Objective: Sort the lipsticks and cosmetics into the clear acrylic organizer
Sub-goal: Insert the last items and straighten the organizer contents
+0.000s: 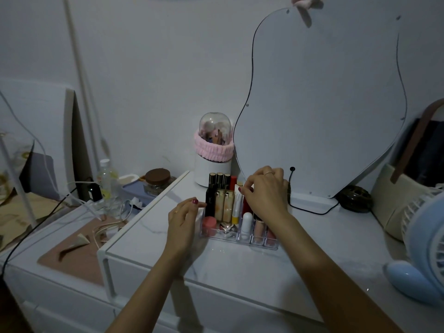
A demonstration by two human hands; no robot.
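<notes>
I am looking at the clear acrylic organizer (240, 233) near the bench's (240, 267) back edge, already holding most of the lipsticks and tubes upright. My right hand (265, 192) is pinching the white tube (237, 204) in its middle row, while my left hand (183, 218) is hovering released by the organizer's left wall. I judge the sorting nearly done, since I am seeing no loose cosmetics on the bench.

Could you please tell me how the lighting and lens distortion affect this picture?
Head view: dim, bluish light leaves the acrylic organizer murky and hard to trace; wide-angle lens bows the mirror and stretches the blue fan at the right edge; both hands are reasonably sharp.
</notes>
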